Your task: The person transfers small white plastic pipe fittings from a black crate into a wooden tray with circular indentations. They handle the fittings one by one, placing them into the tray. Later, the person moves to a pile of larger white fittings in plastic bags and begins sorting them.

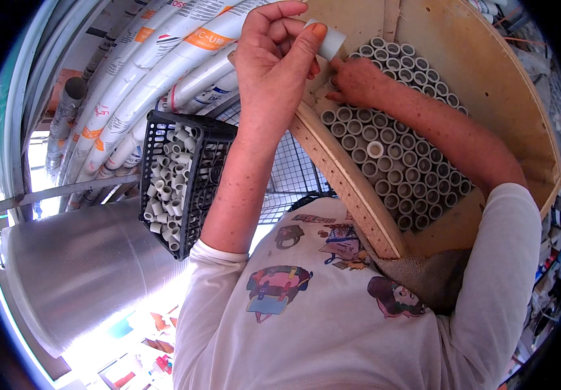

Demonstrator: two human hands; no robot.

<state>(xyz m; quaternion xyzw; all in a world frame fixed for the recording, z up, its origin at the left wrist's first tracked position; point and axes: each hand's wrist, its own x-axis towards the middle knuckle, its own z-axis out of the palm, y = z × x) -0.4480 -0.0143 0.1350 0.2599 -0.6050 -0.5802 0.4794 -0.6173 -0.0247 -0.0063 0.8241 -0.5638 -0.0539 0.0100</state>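
My left hand (278, 61) is raised over the edge of a wooden box (346, 180). Between its thumb and fingers is a short pale grey plastic pipe fitting (333, 43). Just below that, my right hand (361, 83) reaches into the box with bent fingers. One of its fingertips is close to the lower end of the held fitting, and whether they touch is unclear. Anything under the right fingers is hidden. Many similar fittings (388, 135) stand on end in tight rows inside the box. One among them, a paler fitting (375, 149), looks cream-coloured.
To the left, a black plastic crate (212, 146) holds loose small grey fittings (166, 192). Behind it lean long wrapped white PVC pipes (129, 97). A large silvery roll (85, 263) lies at lower left. Wire mesh (292, 168) shows between crate and box.
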